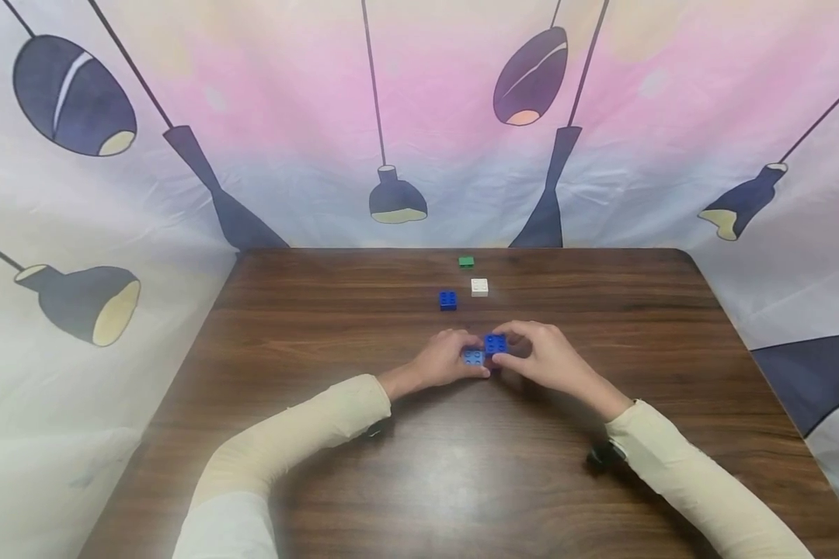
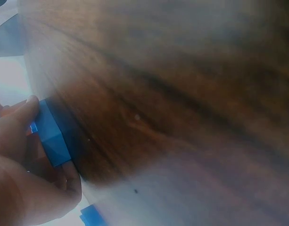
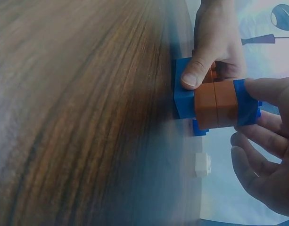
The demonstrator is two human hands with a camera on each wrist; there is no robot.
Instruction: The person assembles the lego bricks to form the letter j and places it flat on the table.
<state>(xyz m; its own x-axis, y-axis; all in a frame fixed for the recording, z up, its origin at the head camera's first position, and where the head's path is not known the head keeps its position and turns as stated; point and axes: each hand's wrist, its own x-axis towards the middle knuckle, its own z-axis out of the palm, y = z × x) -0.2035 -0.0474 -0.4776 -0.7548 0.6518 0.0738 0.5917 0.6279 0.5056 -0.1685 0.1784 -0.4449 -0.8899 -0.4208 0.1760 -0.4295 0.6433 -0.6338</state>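
Observation:
Near the middle of the table, both hands hold a built-up piece of toy bricks. My right hand (image 1: 548, 357) pinches the blue brick (image 3: 247, 102) at its top. Under that brick, two orange bricks (image 3: 216, 105) are stacked on a wider blue brick (image 3: 184, 101). My left hand (image 1: 446, 359) grips the piece from the other side, its thumb (image 3: 194, 75) pressing the wider brick in the right wrist view. From above, a light blue studded brick (image 1: 473, 357) shows between the left fingers. More orange, partly hidden, lies behind the left thumb.
Beyond the hands, a loose blue brick (image 1: 448, 300), a white brick (image 1: 479, 288) and a green brick (image 1: 466, 262) lie on the brown wooden table (image 1: 335, 303). A printed cloth (image 1: 447, 93) hangs behind the table's back edge.

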